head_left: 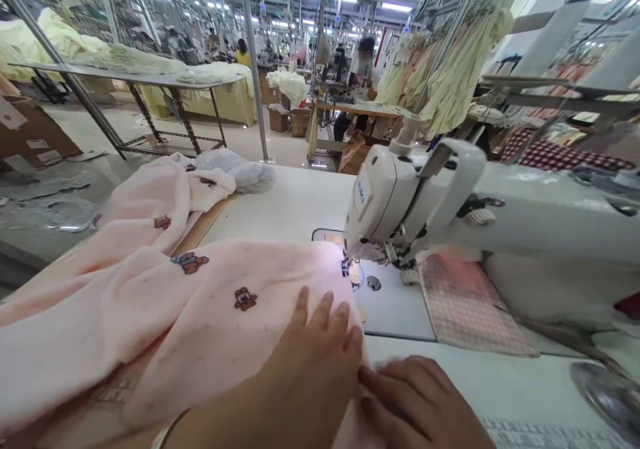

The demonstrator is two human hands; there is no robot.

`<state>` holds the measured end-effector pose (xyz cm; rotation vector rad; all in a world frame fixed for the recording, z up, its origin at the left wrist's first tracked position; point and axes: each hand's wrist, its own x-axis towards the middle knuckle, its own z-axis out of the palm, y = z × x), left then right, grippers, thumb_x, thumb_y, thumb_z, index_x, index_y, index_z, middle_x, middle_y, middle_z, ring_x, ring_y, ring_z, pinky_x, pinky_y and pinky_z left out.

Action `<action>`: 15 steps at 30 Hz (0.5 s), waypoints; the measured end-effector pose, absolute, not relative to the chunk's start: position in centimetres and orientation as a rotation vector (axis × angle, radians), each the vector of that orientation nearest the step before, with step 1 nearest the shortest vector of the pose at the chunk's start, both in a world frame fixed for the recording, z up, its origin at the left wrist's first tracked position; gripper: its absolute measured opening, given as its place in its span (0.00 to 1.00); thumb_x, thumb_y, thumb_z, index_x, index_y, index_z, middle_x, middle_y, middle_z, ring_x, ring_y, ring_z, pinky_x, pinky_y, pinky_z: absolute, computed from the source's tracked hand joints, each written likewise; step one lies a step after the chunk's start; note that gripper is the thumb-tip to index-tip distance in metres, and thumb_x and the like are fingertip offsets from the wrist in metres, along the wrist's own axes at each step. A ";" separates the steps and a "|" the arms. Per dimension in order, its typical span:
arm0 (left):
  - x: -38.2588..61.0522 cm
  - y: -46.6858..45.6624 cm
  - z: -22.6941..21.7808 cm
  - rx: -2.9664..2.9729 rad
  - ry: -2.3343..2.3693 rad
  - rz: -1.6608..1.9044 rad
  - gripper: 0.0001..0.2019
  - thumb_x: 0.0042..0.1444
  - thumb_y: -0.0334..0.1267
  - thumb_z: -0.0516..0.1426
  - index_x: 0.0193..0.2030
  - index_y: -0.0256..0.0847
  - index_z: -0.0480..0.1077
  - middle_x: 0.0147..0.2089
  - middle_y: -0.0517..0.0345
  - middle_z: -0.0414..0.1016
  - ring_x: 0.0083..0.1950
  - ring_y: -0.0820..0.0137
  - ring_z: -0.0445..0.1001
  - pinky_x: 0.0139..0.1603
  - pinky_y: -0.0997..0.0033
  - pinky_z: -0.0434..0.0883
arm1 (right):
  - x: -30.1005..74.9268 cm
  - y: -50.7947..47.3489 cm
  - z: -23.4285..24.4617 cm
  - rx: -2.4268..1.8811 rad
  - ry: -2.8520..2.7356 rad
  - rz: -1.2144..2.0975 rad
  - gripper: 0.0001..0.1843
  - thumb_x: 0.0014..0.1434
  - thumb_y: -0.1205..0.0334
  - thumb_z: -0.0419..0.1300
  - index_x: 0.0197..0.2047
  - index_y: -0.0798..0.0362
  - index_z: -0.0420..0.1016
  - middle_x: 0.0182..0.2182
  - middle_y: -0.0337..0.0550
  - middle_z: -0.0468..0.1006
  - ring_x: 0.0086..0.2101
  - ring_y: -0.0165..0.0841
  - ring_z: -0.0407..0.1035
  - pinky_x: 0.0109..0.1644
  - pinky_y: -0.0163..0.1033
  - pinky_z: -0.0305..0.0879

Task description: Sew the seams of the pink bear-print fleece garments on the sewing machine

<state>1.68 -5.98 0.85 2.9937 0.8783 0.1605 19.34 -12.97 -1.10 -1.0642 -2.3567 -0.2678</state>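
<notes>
A pale pink fleecy fabric (280,269) with small brown bear figures spreads over the sewing table. Its right edge runs up to the needle and presser foot (346,267) of a white sewing machine (380,196), where a lamp glows. My left hand (320,349) lies on the fabric just in front of the foot, fingers stretched out and slightly spread. Close beside it, my right hand (420,396) has its fingers closed at the fabric's right edge; the fingertips are partly hidden and a little blurred.
Pink checked cloth (465,302) lies under the machine arm. A ruler strip (545,432) and a round metal part (607,396) are at the right. Bunched grey-white plastic (245,171) rests on the far table edge. Beyond stand a metal-legged table (160,79), cardboard boxes, hanging garments and other people.
</notes>
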 end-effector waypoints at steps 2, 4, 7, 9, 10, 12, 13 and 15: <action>0.4 -7.5 0.6 2.936 0.949 0.161 0.28 0.60 0.52 0.50 0.63 0.40 0.55 0.65 0.40 0.54 0.64 0.43 0.52 0.56 0.29 0.50 | 19.2 -13.3 -0.9 -1.048 -2.339 -0.258 0.14 0.63 0.68 0.49 0.32 0.51 0.74 0.37 0.38 0.80 0.34 0.31 0.68 0.39 0.40 0.60; -2.2 -7.2 0.1 2.926 0.901 0.156 0.32 0.60 0.56 0.48 0.66 0.45 0.47 0.68 0.45 0.46 0.67 0.47 0.47 0.58 0.29 0.45 | 19.5 -13.7 -0.8 -1.046 -2.365 -0.183 0.14 0.63 0.69 0.48 0.31 0.52 0.73 0.41 0.40 0.79 0.36 0.32 0.67 0.41 0.42 0.59; -7.1 -4.7 -0.3 2.952 0.800 0.109 0.34 0.60 0.57 0.47 0.68 0.46 0.42 0.69 0.48 0.42 0.68 0.53 0.46 0.63 0.42 0.47 | 20.1 -14.1 -0.6 -1.082 -2.431 -0.076 0.15 0.61 0.71 0.45 0.32 0.53 0.72 0.47 0.41 0.76 0.38 0.33 0.67 0.44 0.44 0.58; -9.0 -3.5 0.2 2.958 0.893 0.114 0.34 0.58 0.58 0.49 0.67 0.45 0.48 0.68 0.47 0.47 0.67 0.52 0.50 0.62 0.47 0.53 | 20.4 -14.3 -0.6 -1.095 -2.446 -0.059 0.14 0.59 0.71 0.47 0.33 0.52 0.72 0.48 0.41 0.76 0.39 0.33 0.67 0.45 0.45 0.58; -9.2 -3.5 0.6 2.958 0.966 0.161 0.32 0.58 0.59 0.49 0.64 0.44 0.54 0.66 0.46 0.52 0.65 0.50 0.53 0.62 0.47 0.54 | 20.4 -14.4 -0.5 -1.095 -2.452 -0.065 0.13 0.58 0.71 0.47 0.34 0.52 0.72 0.48 0.42 0.75 0.39 0.34 0.67 0.46 0.45 0.58; -7.6 -4.6 1.9 2.940 1.047 0.282 0.27 0.60 0.56 0.46 0.59 0.41 0.63 0.63 0.45 0.60 0.63 0.50 0.58 0.62 0.44 0.52 | 20.3 -14.7 -0.6 -1.088 -2.460 -0.097 0.11 0.56 0.72 0.49 0.34 0.52 0.72 0.49 0.43 0.75 0.40 0.35 0.67 0.46 0.46 0.58; -6.1 -5.5 2.4 2.931 1.047 0.360 0.25 0.62 0.53 0.44 0.56 0.39 0.65 0.61 0.45 0.62 0.62 0.51 0.60 0.63 0.44 0.50 | 20.2 -14.8 -0.6 -1.091 -2.459 -0.111 0.11 0.55 0.72 0.49 0.34 0.52 0.71 0.49 0.43 0.75 0.40 0.35 0.68 0.46 0.46 0.58; -2.7 -7.6 2.8 2.898 0.983 0.422 0.22 0.65 0.44 0.41 0.60 0.35 0.60 0.63 0.46 0.59 0.65 0.57 0.55 0.65 0.49 0.49 | 20.1 -14.9 -0.6 -1.092 -2.435 -0.141 0.11 0.55 0.72 0.49 0.34 0.53 0.71 0.48 0.44 0.76 0.41 0.35 0.68 0.47 0.46 0.58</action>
